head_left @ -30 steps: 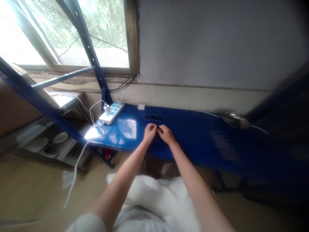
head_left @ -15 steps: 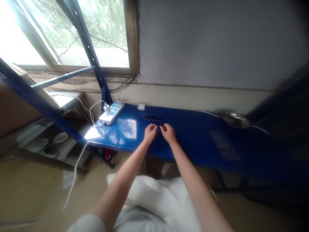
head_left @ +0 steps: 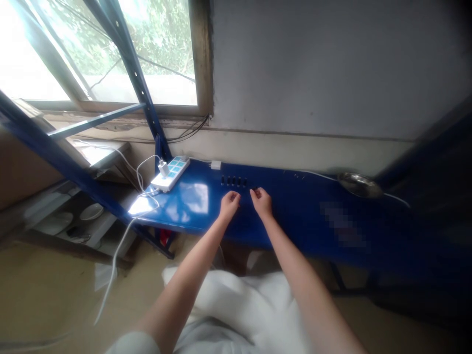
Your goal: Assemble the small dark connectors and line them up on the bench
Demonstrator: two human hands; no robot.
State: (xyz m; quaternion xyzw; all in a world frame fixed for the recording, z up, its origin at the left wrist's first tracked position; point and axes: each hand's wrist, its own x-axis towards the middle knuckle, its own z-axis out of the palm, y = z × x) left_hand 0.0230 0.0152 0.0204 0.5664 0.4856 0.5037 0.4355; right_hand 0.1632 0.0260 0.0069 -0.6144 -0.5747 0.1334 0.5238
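Observation:
My left hand point(head_left: 230, 204) hovers over the blue table point(head_left: 295, 216), thumb and fingers pinched together. What it holds, if anything, is too small to make out. Just to its right, my right hand point(head_left: 262, 202) is closed with its fingertips around a small dark piece point(head_left: 257, 189), whose kind does not show. A gap separates the two hands. Directly beyond them stands a row of several small black cylinder-like pieces point(head_left: 233, 181), touched by neither hand.
A white power strip point(head_left: 170, 174) with a plugged-in charger lies at the left. Behind the row is a white adapter point(head_left: 216, 165). Tiny bits point(head_left: 299, 176) lie near the back edge, and a shiny metal bowl point(head_left: 359, 185) stands at the right. A blue upright point(head_left: 138, 81) rises at left.
My right hand has moved slightly right, away from the left, widening the gap between them. My left hand stays nearly in place. The row of black pieces looks unchanged.

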